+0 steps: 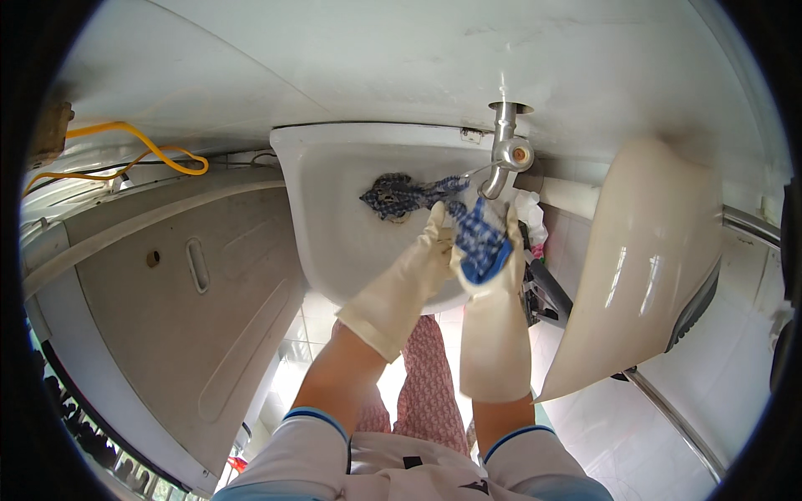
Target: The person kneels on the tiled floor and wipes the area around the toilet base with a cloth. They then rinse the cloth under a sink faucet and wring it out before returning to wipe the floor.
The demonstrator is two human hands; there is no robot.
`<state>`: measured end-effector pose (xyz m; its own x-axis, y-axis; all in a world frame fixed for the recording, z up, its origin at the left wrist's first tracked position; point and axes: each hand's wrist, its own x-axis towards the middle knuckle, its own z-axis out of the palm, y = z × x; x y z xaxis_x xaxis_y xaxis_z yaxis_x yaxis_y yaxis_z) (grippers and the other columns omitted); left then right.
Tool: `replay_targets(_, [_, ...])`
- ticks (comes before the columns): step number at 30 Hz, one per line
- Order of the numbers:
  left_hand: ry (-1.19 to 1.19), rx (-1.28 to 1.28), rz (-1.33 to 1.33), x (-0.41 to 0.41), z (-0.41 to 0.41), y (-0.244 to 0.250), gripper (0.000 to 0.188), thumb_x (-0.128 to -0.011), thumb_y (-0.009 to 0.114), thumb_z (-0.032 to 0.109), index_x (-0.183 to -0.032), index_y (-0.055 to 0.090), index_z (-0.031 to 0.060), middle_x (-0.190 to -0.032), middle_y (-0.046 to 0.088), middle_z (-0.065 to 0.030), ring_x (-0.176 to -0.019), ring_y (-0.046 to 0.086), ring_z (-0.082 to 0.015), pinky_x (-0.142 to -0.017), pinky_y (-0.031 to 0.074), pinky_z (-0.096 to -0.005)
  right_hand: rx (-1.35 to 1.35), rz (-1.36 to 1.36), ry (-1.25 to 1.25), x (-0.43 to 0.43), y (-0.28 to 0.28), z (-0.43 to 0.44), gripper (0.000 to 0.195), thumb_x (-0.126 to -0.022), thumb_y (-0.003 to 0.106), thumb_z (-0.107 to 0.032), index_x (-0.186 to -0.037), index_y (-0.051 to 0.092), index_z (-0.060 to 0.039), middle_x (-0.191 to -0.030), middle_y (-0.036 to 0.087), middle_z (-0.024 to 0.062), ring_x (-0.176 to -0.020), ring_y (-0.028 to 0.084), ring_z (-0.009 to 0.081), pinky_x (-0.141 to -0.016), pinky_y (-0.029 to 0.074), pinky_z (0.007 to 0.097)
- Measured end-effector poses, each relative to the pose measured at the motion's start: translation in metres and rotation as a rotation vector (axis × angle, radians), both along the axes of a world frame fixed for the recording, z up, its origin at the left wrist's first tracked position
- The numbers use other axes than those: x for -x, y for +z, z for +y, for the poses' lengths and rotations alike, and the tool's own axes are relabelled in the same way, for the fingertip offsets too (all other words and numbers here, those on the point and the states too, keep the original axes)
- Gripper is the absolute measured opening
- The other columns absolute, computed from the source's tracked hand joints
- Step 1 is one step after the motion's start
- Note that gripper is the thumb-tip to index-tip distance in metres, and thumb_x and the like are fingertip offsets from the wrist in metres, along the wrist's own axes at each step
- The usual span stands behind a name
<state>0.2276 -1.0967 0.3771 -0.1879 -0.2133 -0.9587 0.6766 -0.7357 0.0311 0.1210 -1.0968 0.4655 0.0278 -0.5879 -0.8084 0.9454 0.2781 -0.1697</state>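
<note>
Both my hands wear long cream rubber gloves over a white sink [338,250]. A blue-and-white checked cloth [479,238] with a plain blue edge lies across the palm of my right hand [495,263], gripped under the metal tap [501,160]. A pale blur below the spout looks like running water. My left hand [432,244] is beside it, its thumb touching checked fabric; its other fingers are partly hidden. More dark checked fabric [395,191] lies bunched over the drain and trails towards my hands.
At left stands a large grey panel [156,300] with a slot, and a yellow cord [135,128] above it. On the right, a glossy beige shell [639,263] stands close to my right forearm, near a chrome rail [677,426]. A white pipe [567,195] runs behind.
</note>
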Motion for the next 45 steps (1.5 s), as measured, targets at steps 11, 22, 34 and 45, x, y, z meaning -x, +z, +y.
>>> replay_targets(11, [-0.093,0.513,-0.17,0.016,-0.013,-0.049,0.019,-0.099,0.068,0.026,-0.102,0.072,0.0082,-0.083,0.067,-0.003,-0.067,0.063,-0.0169,-0.059,0.052,-0.0314,0.101,1.783,0.708,0.006,-0.081,-0.004,0.027,-0.103,0.062,-0.029,-0.11,0.072,-0.0043,-0.117,0.072,0.0181,-0.109,0.07,0.0331,-0.095,0.054,0.0408])
replay_targets(22, [-0.171,0.28,-0.083,0.011,-0.005,-0.061,0.04,-0.106,0.06,0.033,-0.145,0.056,0.0223,-0.112,0.068,-0.0081,-0.078,0.067,-0.0194,-0.067,0.056,-0.0341,-0.171,1.446,0.806,-0.039,-0.008,-0.017,0.028,-0.098,0.071,-0.036,-0.108,0.07,-0.0101,-0.107,0.075,0.0112,-0.094,0.071,0.0276,-0.084,0.053,0.0396])
replay_targets(34, [-0.515,0.627,-0.291,-0.039,-0.018,0.074,0.046,-0.104,0.066,0.04,-0.106,0.073,-0.0054,-0.092,0.076,-0.0123,-0.078,0.07,-0.0206,-0.074,0.057,-0.034,0.119,0.756,0.682,0.039,-0.076,0.027,0.05,-0.104,0.062,-0.046,-0.13,0.066,-0.0038,-0.115,0.073,0.0167,-0.099,0.073,0.0281,-0.083,0.057,0.0454])
replay_targets(45, [-0.737,0.762,-0.741,-0.077,0.005,0.122,0.05,-0.104,0.066,0.042,-0.112,0.07,-0.0076,-0.086,0.067,-0.0053,-0.078,0.059,-0.017,-0.072,0.049,-0.0313,-0.206,0.775,0.223,0.031,-0.047,-0.02,0.024,-0.102,0.067,-0.03,-0.113,0.069,-0.0082,-0.084,0.067,-0.0002,-0.067,0.059,0.01,-0.059,0.047,0.0276])
